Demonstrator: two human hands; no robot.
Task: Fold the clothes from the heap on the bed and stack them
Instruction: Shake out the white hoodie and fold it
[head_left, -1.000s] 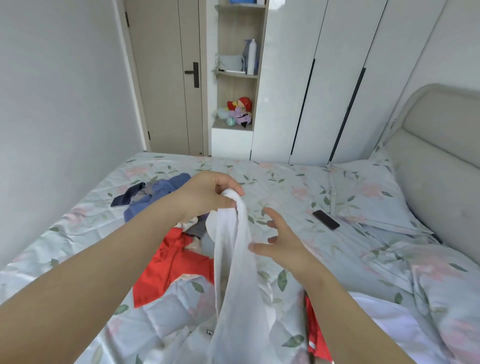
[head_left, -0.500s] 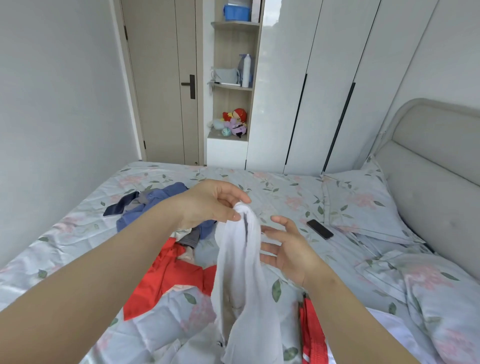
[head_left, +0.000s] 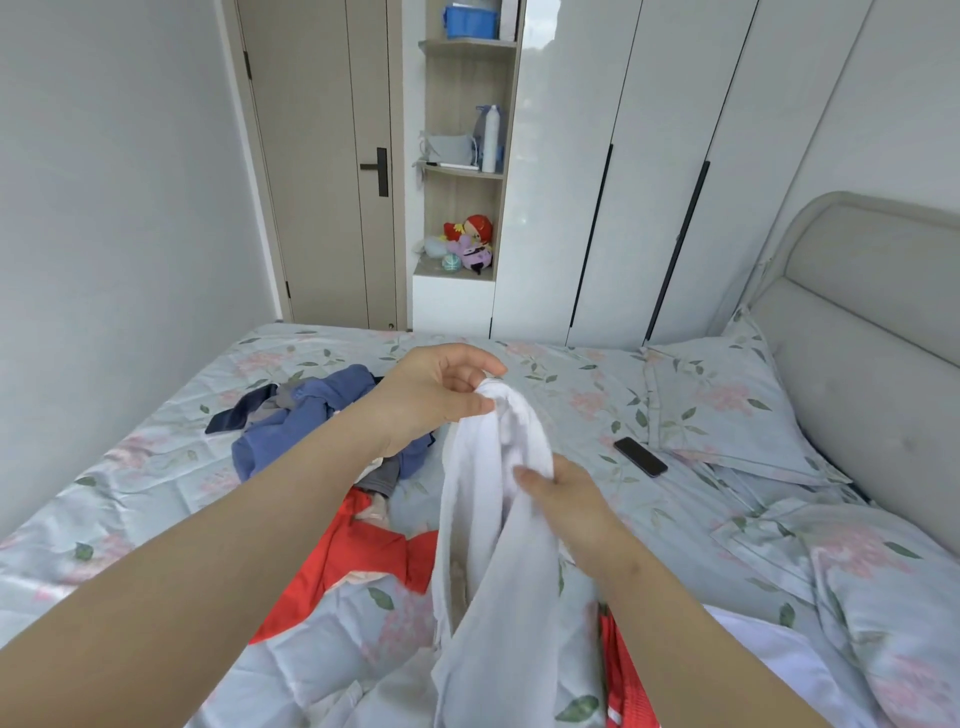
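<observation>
Moved: right hand (head_left: 566, 499), open and just beside the white cloth (head_left: 493, 561) half a second ago, now gripping it; left hand (head_left: 436, 395) still pinching the top, same as before.
White cloth: thin and plain white, bunched into one long hanging bundle with deep folds; held up in the air over the bed (head_left: 571, 395), in front of the heap; bottom end cut off by the lower edge of the view.
Left hand: fingers and thumb curled, pinching the very top of the white cloth.
Right hand: lower down, on the right side of the bundle; thumb pressed on the front, other fingers hidden behind the cloth.
Heap: on the bed behind the arms; blue clothes (head_left: 306, 415) at the far left, dark navy piece (head_left: 241, 413) touching them, small grey piece (head_left: 382, 475) below the left wrist, red cloth (head_left: 374, 561) nearer, partly under the flowery cover (head_left: 322, 660).
Bed: pale blue sheet with pink flowers and green leaves, a bit wrinkled.
Phone (head_left: 640, 456): black, lying flat on the sheet, just beside the pillow (head_left: 717, 410), well apart from the heap.
Pillow: same flower print, next to the grey headboard (head_left: 857, 332).
Far wall: door (head_left: 322, 171), open shelf (head_left: 467, 171) with toys (head_left: 470, 241), white wardrobe (head_left: 649, 171).
</observation>
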